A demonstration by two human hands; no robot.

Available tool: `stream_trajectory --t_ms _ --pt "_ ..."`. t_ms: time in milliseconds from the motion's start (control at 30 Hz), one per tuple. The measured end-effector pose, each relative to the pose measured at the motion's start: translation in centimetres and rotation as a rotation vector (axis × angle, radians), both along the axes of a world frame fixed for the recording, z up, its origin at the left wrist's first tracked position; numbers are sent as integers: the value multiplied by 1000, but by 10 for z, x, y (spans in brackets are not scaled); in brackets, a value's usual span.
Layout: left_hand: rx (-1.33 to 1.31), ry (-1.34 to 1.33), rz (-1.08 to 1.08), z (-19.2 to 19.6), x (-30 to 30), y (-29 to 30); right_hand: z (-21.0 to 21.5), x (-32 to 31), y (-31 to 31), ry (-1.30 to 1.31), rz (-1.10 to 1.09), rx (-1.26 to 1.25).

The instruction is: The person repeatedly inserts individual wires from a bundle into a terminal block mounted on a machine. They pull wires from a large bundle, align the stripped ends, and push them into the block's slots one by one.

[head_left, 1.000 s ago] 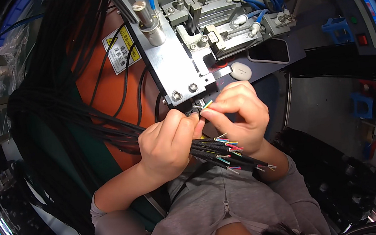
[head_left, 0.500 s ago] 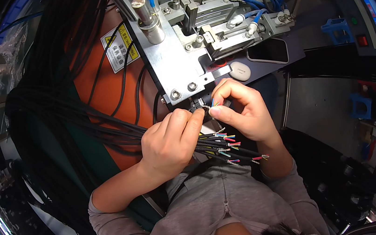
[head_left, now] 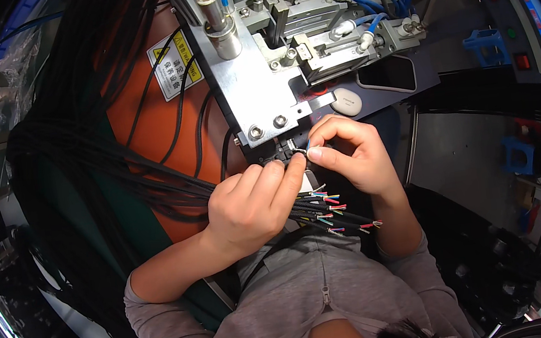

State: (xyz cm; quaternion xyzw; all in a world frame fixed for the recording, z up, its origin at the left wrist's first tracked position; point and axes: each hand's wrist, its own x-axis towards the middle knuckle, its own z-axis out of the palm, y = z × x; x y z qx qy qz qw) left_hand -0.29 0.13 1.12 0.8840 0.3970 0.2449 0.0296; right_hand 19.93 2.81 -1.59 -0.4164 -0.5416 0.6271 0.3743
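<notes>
Hands at the mouth of a wire-processing machine. Left hand [head_left: 253, 205] is clenched around a bundle of black cables [head_left: 151, 184], holding it just below the grey metal plate [head_left: 254, 86] of the machine; the cables fan away to the person's left over an orange panel [head_left: 151, 129]. Right hand [head_left: 353, 155] pinches a single thin wire [head_left: 300, 148] between thumb and forefinger, its end right at the dark opening under the plate's two bolts [head_left: 267, 126]. Stripped cable ends [head_left: 340, 211] with coloured cores stick out below both hands, just above the grey zipped top.

Risks, as a judgement: the fingertips [head_left: 314, 153] sit almost against the opening, so a machine stroke could nip them. The pinched wire is fine and could bend or miss the slot if fed at an angle. The loose coloured cores lie close together and could tangle or be picked out of order. A slackening left grip would let the heavy bundle drag the wire back out.
</notes>
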Motion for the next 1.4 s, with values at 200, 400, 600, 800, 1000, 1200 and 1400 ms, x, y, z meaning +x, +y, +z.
stream_trajectory --t_ms 200,400,600,800,1000,1200,1400 --pt "20 131 54 -3 5 0 -13 -16 4 -369 -159 557" --pt "21 178 118 -4 5 -5 -7 -24 -1 -504 -179 605" --pt "24 105 128 -6 6 -2 -21 -29 -1 -395 -280 567" --pt "38 10 99 -11 1 5 -35 -26 -4 150 -236 -346" --pt "-10 44 130 -3 1 5 -22 -36 -8 -245 -297 155" --pt "-78 213 192 4 1 -7 -30 -21 -5 64 -302 143" --pt "-31 20 92 0 -5 4 -17 -10 4 187 109 540"
